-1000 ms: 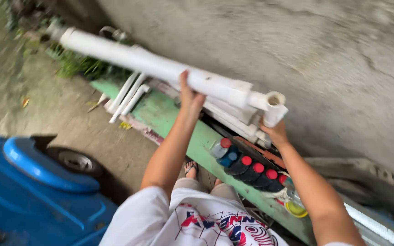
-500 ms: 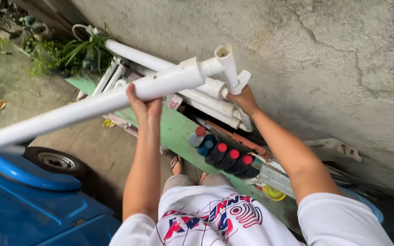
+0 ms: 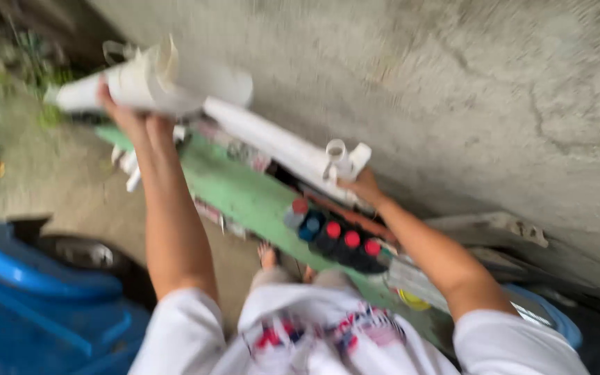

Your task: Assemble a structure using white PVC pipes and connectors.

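Observation:
The frame is motion-blurred. My left hand (image 3: 125, 110) is raised at the upper left, gripping a thick white plastic pipe (image 3: 140, 87) with a fitting on it. My right hand (image 3: 362, 186) sits lower at the centre, holding the fitted end of a second white pipe (image 3: 272, 142) that lies along the base of the concrete wall (image 3: 453, 90). Below both arms runs a green board (image 3: 244, 198) with a row of dark bottles (image 3: 335, 239) with red and blue caps standing on it.
A blue vehicle body (image 3: 29, 305) with a dark wheel (image 3: 85, 253) stands at the lower left. More white pipes (image 3: 130, 170) lie by the board's far end. Weeds (image 3: 29, 55) grow at the upper left. A yellow object (image 3: 411, 300) and blue container (image 3: 543, 316) sit right.
My left hand has swung the long pipe away from pointing toward the blue vehicle and up to the upper left. The right hand now holds a fitted pipe end low by the wall.

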